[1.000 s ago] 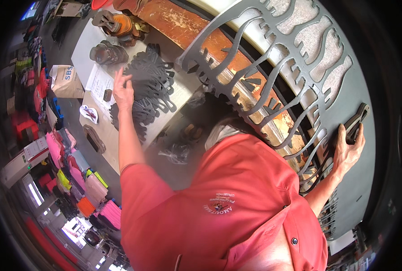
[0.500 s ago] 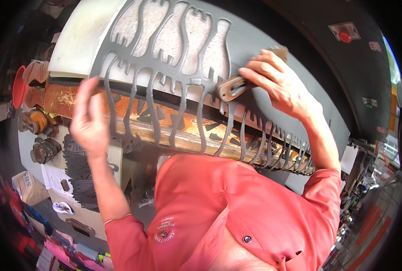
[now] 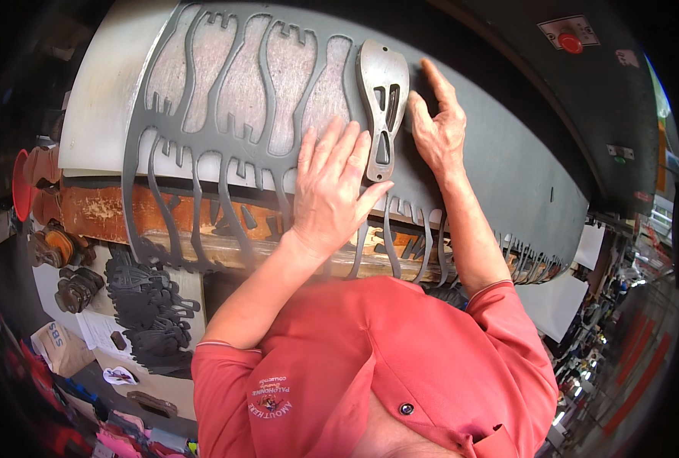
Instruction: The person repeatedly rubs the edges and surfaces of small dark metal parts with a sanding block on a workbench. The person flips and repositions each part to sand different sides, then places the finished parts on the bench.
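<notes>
The left hand [image 3: 332, 187] stretches palm-down while the right hand [image 3: 440, 136] extends its index finger.

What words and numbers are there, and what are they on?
I won't copy them, but they're here:
Red cloth shirt: pale printing around a small emblem.
Tan paper bag: big blue letters.
White paper sheet: writing too small to read.
Pale rectangular plate behind the round red button: marks too small to read.

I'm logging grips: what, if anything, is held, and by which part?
Nothing looks gripped: the metal piece lies on the dark sheet between the left hand and right hand; contact is unclear.
</notes>
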{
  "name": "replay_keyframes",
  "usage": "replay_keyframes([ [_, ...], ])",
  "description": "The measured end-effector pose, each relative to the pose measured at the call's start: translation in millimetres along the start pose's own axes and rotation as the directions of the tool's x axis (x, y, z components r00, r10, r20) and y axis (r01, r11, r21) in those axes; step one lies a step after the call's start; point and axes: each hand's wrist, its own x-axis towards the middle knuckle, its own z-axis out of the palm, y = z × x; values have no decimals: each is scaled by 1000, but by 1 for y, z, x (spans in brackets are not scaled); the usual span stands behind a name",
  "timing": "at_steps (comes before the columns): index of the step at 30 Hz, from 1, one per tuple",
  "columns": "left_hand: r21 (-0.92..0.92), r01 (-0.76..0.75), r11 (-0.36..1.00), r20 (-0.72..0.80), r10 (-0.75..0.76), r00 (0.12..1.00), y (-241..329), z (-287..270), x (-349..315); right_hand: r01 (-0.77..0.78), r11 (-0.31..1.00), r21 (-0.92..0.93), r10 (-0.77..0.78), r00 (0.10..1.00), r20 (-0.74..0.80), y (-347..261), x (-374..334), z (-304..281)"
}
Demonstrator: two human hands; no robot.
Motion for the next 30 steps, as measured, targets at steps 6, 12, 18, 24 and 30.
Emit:
replay_keyframes([
  [6,8,-59,998,-42,59,997,-2,6,-1,12,999,51,-17,996,91,-6,6,-6],
  [12,4,-46,999,-28,46,999,-4,7,-2,128,990,55,-135,980,145,1,7,-5],
  [18,4,-66,998,-39,67,997,-1,2,6,115,993,4,-114,983,144,-6,9,-2],
  [24,-223,-8,975,-71,-8,997,-1,-48,-14,125,991,40,-130,971,202,-46,-33,-19],
  [30,-265,-18,964,-45,6,999,10,-75,-85,275,957,-92,-266,959,99,-63,-65,-8],
])
